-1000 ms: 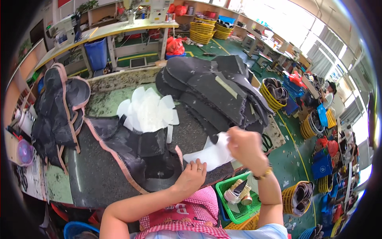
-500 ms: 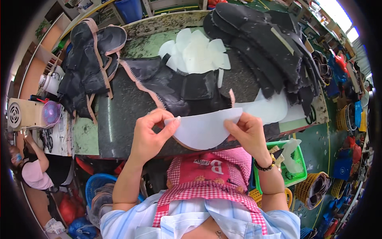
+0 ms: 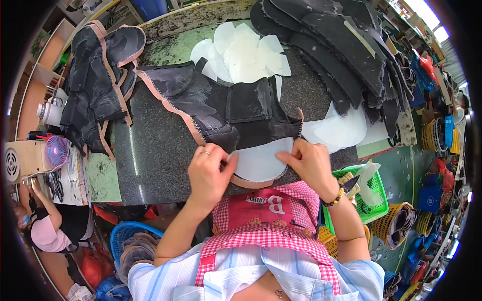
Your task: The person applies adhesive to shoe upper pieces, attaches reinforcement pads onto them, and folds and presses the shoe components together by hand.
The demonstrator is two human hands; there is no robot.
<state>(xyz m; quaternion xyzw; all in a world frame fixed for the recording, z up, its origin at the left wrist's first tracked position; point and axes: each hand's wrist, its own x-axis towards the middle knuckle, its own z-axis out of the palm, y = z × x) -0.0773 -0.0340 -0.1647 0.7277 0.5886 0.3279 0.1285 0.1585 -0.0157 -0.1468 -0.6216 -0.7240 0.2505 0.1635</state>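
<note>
A white half-round sheet (image 3: 261,161) lies against the rounded near end of a black boot upper (image 3: 213,108) with a pinkish-tan zigzag-stitched edging. My left hand (image 3: 210,169) pinches the sheet's left side, thumb on top, its other fingers curled at the black material. At the right side, my right hand (image 3: 310,161) grips it the same way, thumb over the white surface. Below the sheet's curve a strip of the tan edging shows. What the curled fingers hold underneath is hidden.
White cut pieces (image 3: 238,52) lie beyond the upper, and more white sheets (image 3: 336,129) to its right. Black pieces (image 3: 336,55) are heaped far right, stitched black uppers (image 3: 100,75) far left. A green basket (image 3: 374,213) and a blue basket (image 3: 118,232) stand below the dark slab (image 3: 150,165).
The white sheet, held up in both hands before, now lies down on the near end of the black upper. Both hands have lowered with it, the left one shifting right.
</note>
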